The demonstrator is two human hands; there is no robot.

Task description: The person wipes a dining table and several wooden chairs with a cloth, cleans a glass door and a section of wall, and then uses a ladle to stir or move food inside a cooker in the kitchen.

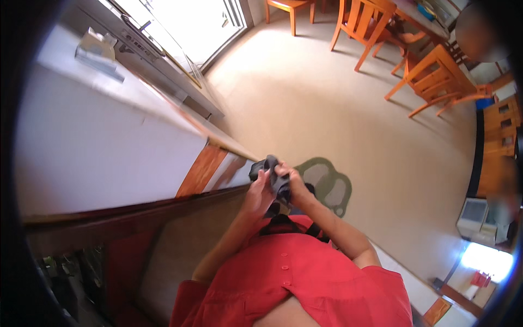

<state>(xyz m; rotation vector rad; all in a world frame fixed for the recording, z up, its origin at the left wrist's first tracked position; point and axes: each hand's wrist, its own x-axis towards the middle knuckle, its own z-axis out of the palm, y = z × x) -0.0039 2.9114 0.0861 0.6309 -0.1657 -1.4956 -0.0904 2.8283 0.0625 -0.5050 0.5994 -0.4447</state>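
Both of my hands grip a bunched dark grey cloth (278, 178) in front of my waist. My left hand (259, 194) holds it from the left side, thumb raised against the fabric. My right hand (297, 188) closes around its right side, with the fingers curled over the top. A darker, black part of the bundle (256, 169) sticks out at the upper left. Folds and fingers hide much of the cloth, so its exact kind is unclear.
Below my hands lies a green mat (345, 190) with pale patches on the beige floor (392, 163). A white surface with an orange-brown stripe (202, 169) runs close on my left. Wooden chairs (441, 77) and a table (404, 10) stand at the upper right; a bright doorway (196, 24) is at the top.
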